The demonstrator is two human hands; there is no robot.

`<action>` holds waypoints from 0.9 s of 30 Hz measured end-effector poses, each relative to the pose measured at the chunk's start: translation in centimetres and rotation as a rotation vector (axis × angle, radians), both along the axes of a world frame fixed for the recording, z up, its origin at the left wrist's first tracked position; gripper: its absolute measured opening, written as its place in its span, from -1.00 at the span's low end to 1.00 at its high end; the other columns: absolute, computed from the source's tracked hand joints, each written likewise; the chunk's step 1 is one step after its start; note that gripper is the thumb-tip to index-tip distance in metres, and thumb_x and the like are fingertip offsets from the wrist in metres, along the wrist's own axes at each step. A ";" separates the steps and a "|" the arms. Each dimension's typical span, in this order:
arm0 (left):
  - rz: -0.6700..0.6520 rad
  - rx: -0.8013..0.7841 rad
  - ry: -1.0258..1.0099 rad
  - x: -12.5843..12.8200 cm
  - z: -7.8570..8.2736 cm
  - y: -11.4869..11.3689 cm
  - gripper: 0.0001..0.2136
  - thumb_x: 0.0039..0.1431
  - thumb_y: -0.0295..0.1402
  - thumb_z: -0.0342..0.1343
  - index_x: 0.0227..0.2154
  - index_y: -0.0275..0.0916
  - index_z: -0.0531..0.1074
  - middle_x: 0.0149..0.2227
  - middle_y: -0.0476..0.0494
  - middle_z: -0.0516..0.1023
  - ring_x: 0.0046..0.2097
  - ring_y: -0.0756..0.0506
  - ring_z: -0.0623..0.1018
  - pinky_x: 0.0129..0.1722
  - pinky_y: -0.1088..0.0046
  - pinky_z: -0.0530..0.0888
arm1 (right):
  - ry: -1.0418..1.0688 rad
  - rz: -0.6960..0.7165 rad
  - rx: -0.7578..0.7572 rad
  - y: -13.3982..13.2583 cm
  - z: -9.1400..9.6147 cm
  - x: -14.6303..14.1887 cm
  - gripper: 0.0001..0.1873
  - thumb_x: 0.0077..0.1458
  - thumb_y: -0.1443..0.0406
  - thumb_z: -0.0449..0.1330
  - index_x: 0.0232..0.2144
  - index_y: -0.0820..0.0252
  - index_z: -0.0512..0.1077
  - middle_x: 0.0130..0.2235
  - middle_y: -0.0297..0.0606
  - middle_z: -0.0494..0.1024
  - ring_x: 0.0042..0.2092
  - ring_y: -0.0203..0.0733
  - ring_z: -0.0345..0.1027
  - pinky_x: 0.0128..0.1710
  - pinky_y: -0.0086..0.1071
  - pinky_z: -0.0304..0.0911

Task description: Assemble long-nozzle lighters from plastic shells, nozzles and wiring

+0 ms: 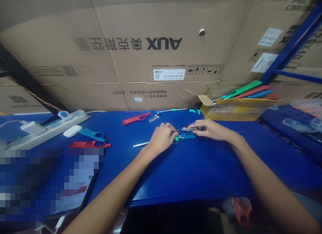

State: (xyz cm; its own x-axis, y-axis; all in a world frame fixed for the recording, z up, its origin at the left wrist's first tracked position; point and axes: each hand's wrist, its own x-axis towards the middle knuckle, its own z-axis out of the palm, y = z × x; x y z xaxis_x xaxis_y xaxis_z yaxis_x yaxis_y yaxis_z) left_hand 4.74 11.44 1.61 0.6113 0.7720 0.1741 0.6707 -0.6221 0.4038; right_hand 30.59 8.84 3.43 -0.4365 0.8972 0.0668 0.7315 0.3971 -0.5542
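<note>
Both my hands meet over a blue plastic handle piece (187,136) lying on the blue table (191,170). My left hand (162,137) is curled closed, pressing on the handle's left end near a small teal part (178,138). A thin metal rod (141,144) sticks out leftward from under it. My right hand (212,129) is closed in a pinch on a small metal and clear piece (188,128) just above the handle.
A red handle (136,118), a metal blade (154,118), a rod (171,110) and teal bits (192,110) lie further back. Blue (92,134) and red (89,144) handles, a white case (72,130) and a power strip (50,126) sit left. A yellow box (233,110) of coloured handles stands right. Cardboard cartons (151,46) form the back wall.
</note>
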 end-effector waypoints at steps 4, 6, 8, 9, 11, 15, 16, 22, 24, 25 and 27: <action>0.004 -0.025 -0.033 0.3 -0.1 0.0 -0.81 0.37 -0.38 0.03 -0.24 -0.21 0.57 -0.06 -0.13 0.58 -0.04 -0.19 0.46 -0.02 0.26 0.40 | -0.012 0.052 -0.010 -0.1 0.1 -0.4 -0.58 0.24 0.06 0.15 -0.01 0.12 0.60 -0.16 -0.15 0.60 -0.22 -0.11 0.45 -0.18 -0.28 0.28; 0.002 -0.023 -0.048 0.4 -0.2 0.0 -0.82 0.36 -0.40 0.03 -0.26 -0.21 0.55 -0.06 -0.12 0.58 -0.05 -0.18 0.46 -0.03 0.26 0.40 | -0.014 0.068 -0.026 -0.3 0.2 -0.7 -0.58 0.25 0.06 0.14 -0.03 0.15 0.60 -0.15 -0.15 0.60 -0.24 -0.14 0.45 -0.20 -0.30 0.28; 0.007 -0.014 -0.065 0.5 -0.3 -0.1 -0.84 0.35 -0.40 0.03 -0.25 -0.20 0.52 -0.08 -0.12 0.58 -0.05 -0.18 0.46 -0.04 0.27 0.40 | -0.004 0.069 -0.042 -0.4 0.2 -1.0 -0.58 0.26 0.06 0.13 -0.03 0.17 0.59 -0.17 -0.17 0.61 -0.29 -0.17 0.44 -0.25 -0.32 0.27; 0.009 -0.008 -0.073 0.6 -0.4 -0.1 -0.85 0.35 -0.40 0.03 -0.25 -0.19 0.52 -0.09 -0.11 0.58 -0.06 -0.18 0.46 -0.05 0.27 0.40 | 0.002 0.064 -0.050 -0.4 0.2 -1.1 -0.58 0.26 0.05 0.13 -0.04 0.18 0.58 -0.20 -0.18 0.62 -0.32 -0.18 0.43 -0.27 -0.33 0.26; 0.012 0.007 -0.091 0.8 -0.5 -0.1 -0.86 0.35 -0.38 0.04 -0.27 -0.18 0.51 -0.12 -0.10 0.59 -0.07 -0.18 0.47 -0.07 0.28 0.40 | 0.011 0.045 -0.066 -0.4 0.2 -1.2 -0.57 0.25 0.04 0.13 -0.06 0.19 0.58 -0.30 -0.22 0.61 -0.36 -0.18 0.40 -0.32 -0.34 0.24; -0.005 0.025 -0.108 0.9 -0.8 -0.1 -0.85 0.36 -0.37 0.05 -0.28 -0.18 0.51 -0.16 -0.08 0.61 -0.10 -0.18 0.48 -0.08 0.29 0.40 | -0.002 0.029 -0.072 -0.4 0.3 -1.3 -0.57 0.26 0.04 0.12 -0.06 0.20 0.57 -0.31 -0.23 0.61 -0.35 -0.18 0.40 -0.33 -0.35 0.23; -0.008 0.024 -0.112 1.0 -0.9 0.0 -0.85 0.36 -0.38 0.05 -0.27 -0.17 0.51 -0.16 -0.08 0.61 -0.10 -0.17 0.48 -0.08 0.29 0.40 | -0.007 0.029 -0.071 -0.4 0.3 -1.4 -0.56 0.26 0.05 0.11 -0.05 0.21 0.57 -0.28 -0.22 0.62 -0.34 -0.18 0.40 -0.32 -0.35 0.23; -0.025 0.016 -0.133 0.9 -1.1 0.0 -0.85 0.37 -0.39 0.04 -0.24 -0.17 0.52 -0.13 -0.07 0.62 -0.08 -0.18 0.48 -0.07 0.28 0.40 | -0.021 0.035 -0.032 -0.4 0.1 -1.4 -0.58 0.26 0.05 0.12 -0.06 0.19 0.58 -0.24 -0.20 0.64 -0.30 -0.16 0.40 -0.28 -0.34 0.25; -0.034 0.018 -0.131 0.9 -1.0 -0.1 -0.84 0.37 -0.39 0.03 -0.24 -0.18 0.52 -0.13 -0.08 0.63 -0.08 -0.18 0.48 -0.07 0.28 0.41 | -0.022 0.033 -0.033 -0.3 0.1 -1.4 -0.58 0.26 0.05 0.12 -0.06 0.19 0.58 -0.28 -0.22 0.63 -0.32 -0.17 0.39 -0.30 -0.34 0.24; -0.037 0.019 -0.129 0.9 -1.0 -0.1 -0.84 0.37 -0.39 0.02 -0.24 -0.18 0.53 -0.14 -0.09 0.63 -0.09 -0.18 0.48 -0.07 0.28 0.41 | -0.024 0.034 -0.034 -0.3 0.1 -1.4 -0.58 0.26 0.05 0.11 -0.06 0.20 0.58 -0.28 -0.22 0.62 -0.32 -0.17 0.40 -0.30 -0.34 0.24; -0.041 0.016 -0.126 0.9 -0.9 -0.2 -0.83 0.37 -0.40 0.01 -0.23 -0.19 0.53 -0.14 -0.10 0.63 -0.09 -0.18 0.48 -0.07 0.29 0.42 | -0.031 0.040 -0.032 -0.4 0.2 -1.5 -0.58 0.26 0.06 0.11 -0.06 0.21 0.58 -0.24 -0.19 0.64 -0.31 -0.16 0.41 -0.29 -0.33 0.26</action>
